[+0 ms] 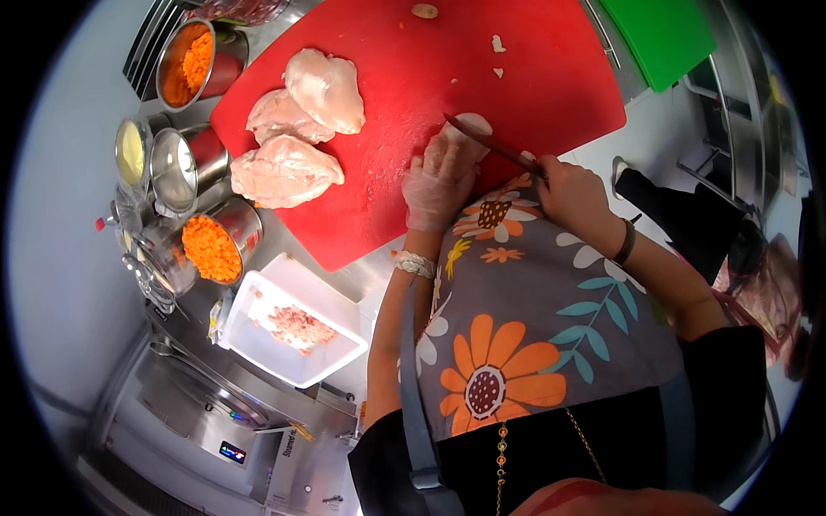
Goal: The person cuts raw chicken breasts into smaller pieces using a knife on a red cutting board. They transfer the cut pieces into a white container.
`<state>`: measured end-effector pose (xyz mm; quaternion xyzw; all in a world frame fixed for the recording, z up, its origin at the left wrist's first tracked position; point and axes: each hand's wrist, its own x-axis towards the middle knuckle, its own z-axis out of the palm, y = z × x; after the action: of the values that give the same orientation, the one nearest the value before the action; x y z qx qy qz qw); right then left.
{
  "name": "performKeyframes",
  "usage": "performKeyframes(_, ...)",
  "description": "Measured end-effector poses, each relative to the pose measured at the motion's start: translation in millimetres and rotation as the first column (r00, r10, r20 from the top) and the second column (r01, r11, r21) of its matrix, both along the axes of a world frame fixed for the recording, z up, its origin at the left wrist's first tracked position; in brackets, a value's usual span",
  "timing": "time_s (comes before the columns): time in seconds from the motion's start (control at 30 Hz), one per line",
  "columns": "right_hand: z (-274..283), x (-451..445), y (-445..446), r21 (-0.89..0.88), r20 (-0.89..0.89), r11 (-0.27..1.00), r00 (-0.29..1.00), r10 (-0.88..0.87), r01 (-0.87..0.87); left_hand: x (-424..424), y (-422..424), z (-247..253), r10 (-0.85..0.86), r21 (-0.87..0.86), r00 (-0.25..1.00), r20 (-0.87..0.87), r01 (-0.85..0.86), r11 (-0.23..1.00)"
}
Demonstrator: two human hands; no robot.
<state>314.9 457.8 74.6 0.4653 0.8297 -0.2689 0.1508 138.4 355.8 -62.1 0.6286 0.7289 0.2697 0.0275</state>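
Note:
My left hand point(439, 187), in a clear plastic glove, rests with its fingers on a pale piece of raw chicken point(473, 124) near the front edge of a red cutting board point(413, 58). In my bare right hand point(574, 197) is the handle of a kitchen knife point(493, 143). Its dark blade lies across the chicken, just beyond my left fingertips, pointing to the upper left. To the left on the board are three raw chicken breasts point(326, 90), partly overlapping. The underside of the held piece is hidden by my hand.
Steel containers of diced carrot point(211, 248) and an open steel pot point(174, 168) line the board's left side. Nearer stands a white plastic tub point(258, 309) with diced meat point(300, 327). A green cutting board point(664, 39) lies far right. Another person's leg point(684, 213) shows at right.

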Motion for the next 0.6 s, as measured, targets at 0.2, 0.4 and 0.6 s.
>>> performKeyframes(0.2, 3.2, -1.1, 9.4, -0.096, 0.109, 0.995, 0.993, 0.047, -0.037, 2.4, -1.7, -2.5, 0.030, 0.033, 0.998, 0.060, -0.032, 0.999)
performKeyframes(0.4, -39.8, -34.5, 25.0, -0.062, -0.005, 0.991, 0.993, 0.118, -0.118, -0.8, -1.3, 0.0, -0.011, -0.008, 0.998, 0.067, 0.012, 1.000)
performKeyframes(0.6, -57.3, -37.8, 40.2, -0.098, -0.276, 0.986, 0.948, -0.158, 0.136, 2.3, -3.7, -8.3, 0.032, 0.049, 0.999, 0.019, -0.033, 0.998)
